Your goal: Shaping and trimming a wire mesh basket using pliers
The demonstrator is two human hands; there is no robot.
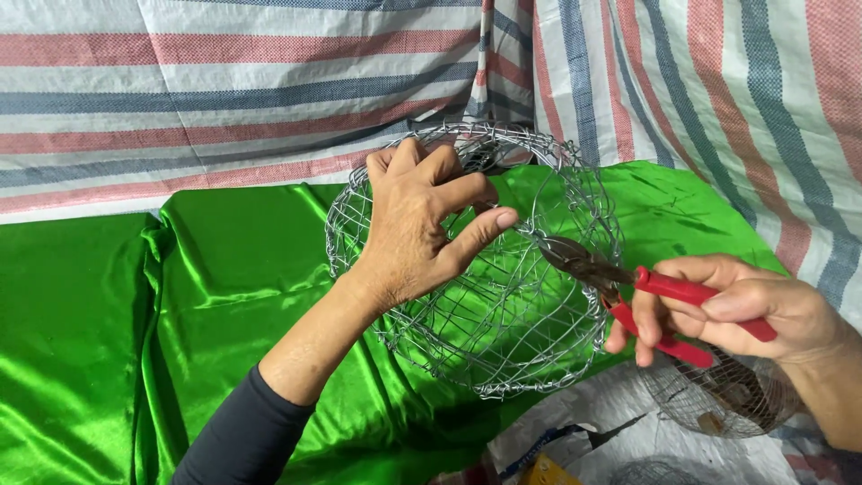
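Note:
A round basket of woven silver wire (503,332) lies tilted on shiny green cloth (206,296), its mouth facing me. My left hand (417,224) grips the basket's near rim and mesh, thumb stretched along a wire. My right hand (727,310) holds pliers with red handles (682,310). The pliers' dark jaws (570,256) touch the wire on the basket's right side, close to my left thumb.
A striped red, blue and white tarp (233,81) hangs behind and at the right. A smaller wire mesh piece (718,395) sits under my right hand. A grey sheet with blue and yellow items (548,462) lies at the bottom.

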